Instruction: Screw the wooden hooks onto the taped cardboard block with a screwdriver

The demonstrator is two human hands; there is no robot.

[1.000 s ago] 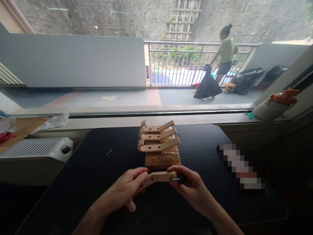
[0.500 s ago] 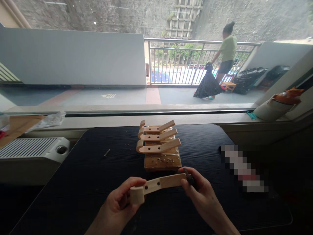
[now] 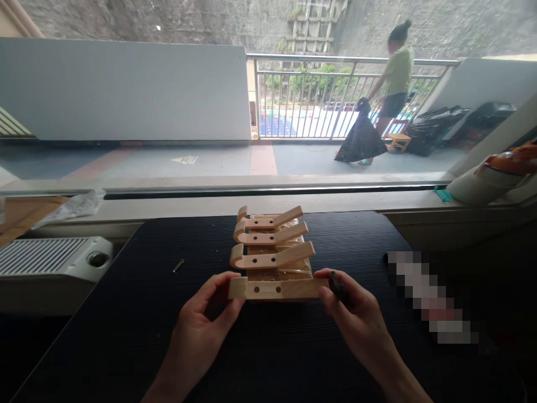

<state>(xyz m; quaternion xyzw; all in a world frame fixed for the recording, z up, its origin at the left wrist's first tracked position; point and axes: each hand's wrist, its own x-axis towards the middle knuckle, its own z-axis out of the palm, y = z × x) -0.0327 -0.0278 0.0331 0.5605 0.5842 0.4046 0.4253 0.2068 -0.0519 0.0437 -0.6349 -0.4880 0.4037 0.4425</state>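
A pale wooden hook [image 3: 302, 288] with two dark holes is gripped at both ends. My left hand [image 3: 203, 319] pinches its curled end between thumb and fingers. At its straight end, my right hand [image 3: 356, 310] closes on it, with a small dark tool [image 3: 337, 286] also tucked in that hand; its exact kind is unclear. The hook is level across the near end of a brown, film-wrapped block [image 3: 300, 274]; whether they touch I cannot tell. Three similar wooden hooks [image 3: 289, 257] lie side by side across the block, beyond my hands.
Small metal pins or screws [image 3: 178, 266] lie on the black table [image 3: 138, 313], left of the block. A blurred-out object [image 3: 428, 296] is at the right. Beyond the window, a person [image 3: 396, 73] holds a black bag [image 3: 361, 137]. A white radiator [image 3: 54, 257] stands at left.
Both hands have moved the hook away from me, up to the block's near end. Earlier tilted, the hook is now level. Outside, the person has barely shifted.
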